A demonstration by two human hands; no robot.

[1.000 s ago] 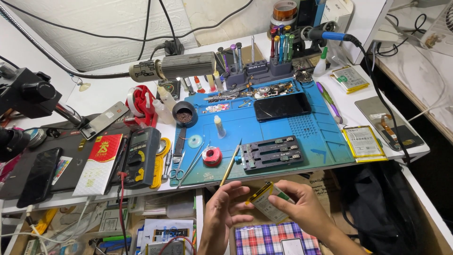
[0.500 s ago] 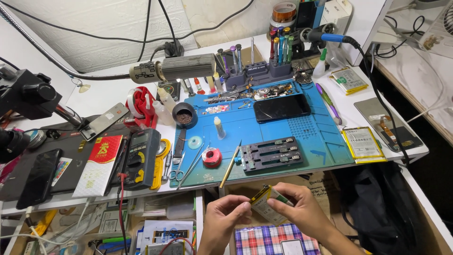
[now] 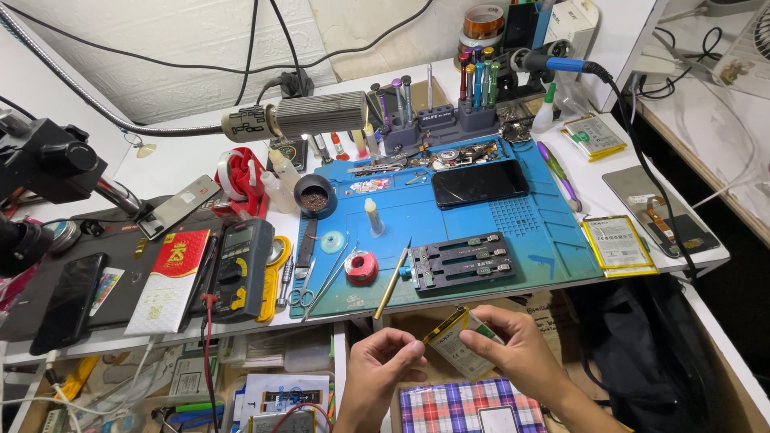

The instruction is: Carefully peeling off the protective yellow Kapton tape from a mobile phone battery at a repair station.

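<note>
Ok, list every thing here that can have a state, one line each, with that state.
Right hand: pinching a flat phone battery.
Phone battery: held tilted, below the bench edge, between both hands.
Left hand: fingertips closed at the battery's left end.
Phone on the blue mat: face up, screen dark.
Black phone at far left: lying flat, screen dark.
Multimeter: lying flat, red lead attached.
Round dish: uncovered.

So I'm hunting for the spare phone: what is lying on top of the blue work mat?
On the blue work mat lie a black phone, a dark metal holding fixture, a red solder spool and small parts. Whatever lies beneath them is covered.
</note>
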